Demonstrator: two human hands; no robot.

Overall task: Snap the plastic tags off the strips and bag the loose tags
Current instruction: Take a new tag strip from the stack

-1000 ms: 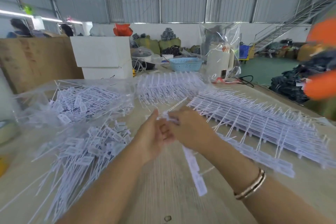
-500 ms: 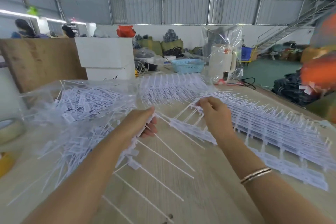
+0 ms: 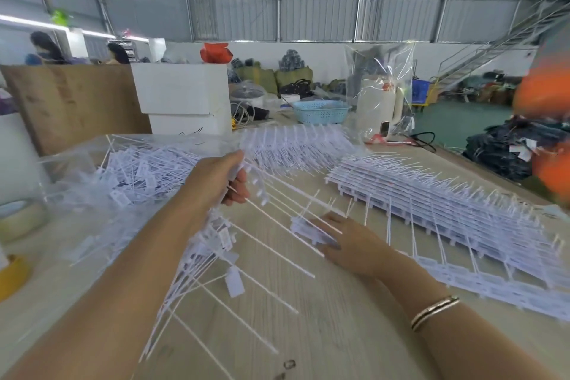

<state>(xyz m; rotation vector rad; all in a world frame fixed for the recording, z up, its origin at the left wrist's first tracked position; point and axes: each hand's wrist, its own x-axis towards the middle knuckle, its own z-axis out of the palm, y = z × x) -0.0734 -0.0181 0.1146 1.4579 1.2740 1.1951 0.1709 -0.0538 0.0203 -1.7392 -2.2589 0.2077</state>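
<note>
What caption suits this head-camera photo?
Left hand grips a strip of plastic tags; right hand rests on tags on the wooden table.

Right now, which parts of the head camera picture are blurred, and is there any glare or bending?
Head view: orange shape at the right edge is smeared; loose tags by the left hand are soft; clear bag shows glare; roof lines curve from the wide lens.
</note>
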